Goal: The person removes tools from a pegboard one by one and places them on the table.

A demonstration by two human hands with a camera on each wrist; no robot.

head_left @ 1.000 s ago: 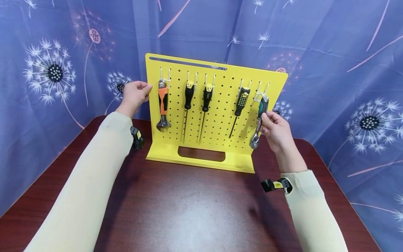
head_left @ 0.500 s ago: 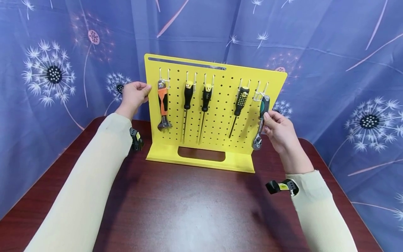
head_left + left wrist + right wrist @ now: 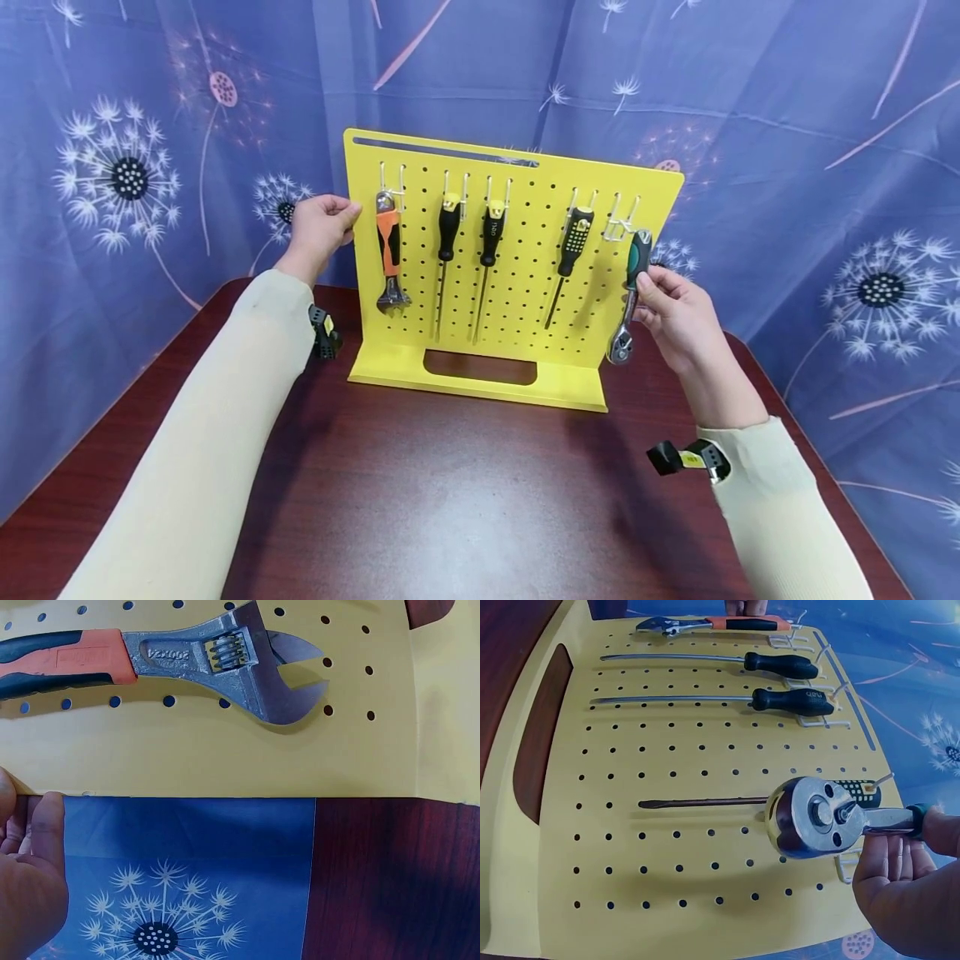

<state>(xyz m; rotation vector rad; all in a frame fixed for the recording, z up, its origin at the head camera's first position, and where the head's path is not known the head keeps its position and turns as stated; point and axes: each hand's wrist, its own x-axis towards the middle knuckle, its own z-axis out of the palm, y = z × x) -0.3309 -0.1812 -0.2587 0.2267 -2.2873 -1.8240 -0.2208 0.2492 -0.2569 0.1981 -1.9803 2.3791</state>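
In the head view my left hand (image 3: 318, 229) pinches the left edge of a yellow pegboard (image 3: 651, 185), which stands on the table. My right hand (image 3: 678, 325) grips a ratchet wrench (image 3: 638, 260) by its green-and-black handle, with the chrome head pointing down. The ratchet is just right of the white double hook (image 3: 618, 229) at the board's right side and appears apart from it. Its round head (image 3: 810, 817) fills the middle of the right wrist view. An orange-and-black adjustable wrench (image 3: 180, 660) hangs close to my left hand.
Two black-handled screwdrivers (image 3: 449, 227) with yellow ends hang left of the board's middle. A dotted-handled screwdriver (image 3: 576, 240) hangs near the ratchet. The board's base (image 3: 375, 364) rests on a dark red table (image 3: 450, 467), with a blue curtain (image 3: 247, 50) behind.
My right hand has moved right and slightly down with the ratchet wrench, which has come away from the right hook. My left hand stays at the board's left edge.
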